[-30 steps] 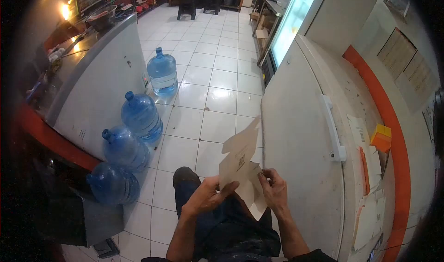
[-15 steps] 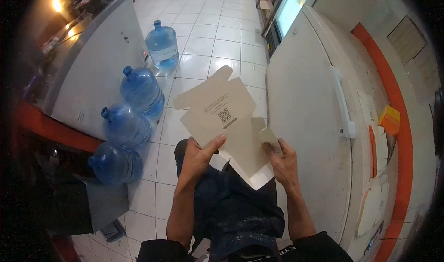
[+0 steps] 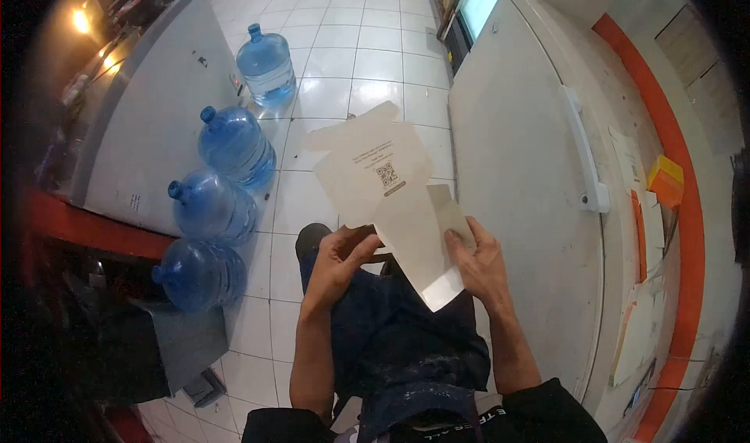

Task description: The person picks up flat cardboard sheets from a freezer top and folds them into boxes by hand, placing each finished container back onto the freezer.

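A partly folded cardboard box is held over my lap, its printed panel with a QR code facing up and its lid flaps pointing away from me. My right hand grips the side flap on the right, thumb on top and the other fingers behind it. At the left edge, my left hand has its fingers bent around a side flap, with the thumb close to the fold. The side panel on the right stands raised, and the near end flap catches the light.
Several blue water jugs line the left side, beside a white panel. A grey bin stands at lower left. On the right is a white chest-like unit with a handle. White tiles cover the floor.
My left thumb has come off the printed panel to the box's left edge, where the fingers now bend. My right thumb now lies over the right flap. The view has shifted slightly.
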The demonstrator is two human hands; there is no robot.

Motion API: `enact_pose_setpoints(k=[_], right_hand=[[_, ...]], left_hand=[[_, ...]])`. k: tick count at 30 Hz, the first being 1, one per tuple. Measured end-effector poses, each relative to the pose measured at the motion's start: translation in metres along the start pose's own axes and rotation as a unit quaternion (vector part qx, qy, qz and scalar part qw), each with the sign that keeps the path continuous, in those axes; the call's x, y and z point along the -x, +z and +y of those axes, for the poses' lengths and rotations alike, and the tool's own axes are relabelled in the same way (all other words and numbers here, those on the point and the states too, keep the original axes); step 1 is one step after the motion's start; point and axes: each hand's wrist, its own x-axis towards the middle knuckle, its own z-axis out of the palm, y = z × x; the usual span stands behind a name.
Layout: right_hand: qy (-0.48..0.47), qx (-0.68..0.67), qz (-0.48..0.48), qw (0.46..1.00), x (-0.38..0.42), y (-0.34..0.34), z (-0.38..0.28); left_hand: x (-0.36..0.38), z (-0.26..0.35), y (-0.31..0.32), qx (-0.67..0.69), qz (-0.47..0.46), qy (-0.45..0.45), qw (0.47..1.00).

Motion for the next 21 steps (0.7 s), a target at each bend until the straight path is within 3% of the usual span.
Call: enact_pose_setpoints(k=[3,5,8,14,15,19,21], right_hand=[[-0.011,0.015,0.001,1.0,0.002,0.001,-0.004],[-0.007,0.02,-0.003,1.0,0.002,0.001,-0.007],[-0.009,0.009,-0.036,0.999,0.009,0.002,-0.007],[0.013,0.023,-0.039,0.999,0.012,0.001,-0.006],[0.013,-0.022,-0.047,0.999,0.013,-0.001,-0.008],[0.022,-0.059,-0.11,0.992,0.013,-0.004,0.0],[-0.003,-0.05,-0.096,0.994,0.014,-0.007,-0.01]], left_hand=[[0.002,-0.003,0.006,-0.034,0.029,0.038,0.998],[0.001,-0.006,0.007,-0.074,0.058,-0.008,0.996],[0.001,-0.018,0.006,0.004,0.062,-0.019,0.998],[0.001,-0.024,0.004,-0.028,0.054,0.01,0.998],[0.001,-0.022,0.004,-0.028,0.053,0.015,0.998],[-0.002,-0.013,0.009,-0.015,0.059,-0.014,0.998],[-0.004,-0.014,0.011,-0.011,0.048,-0.016,0.999]])
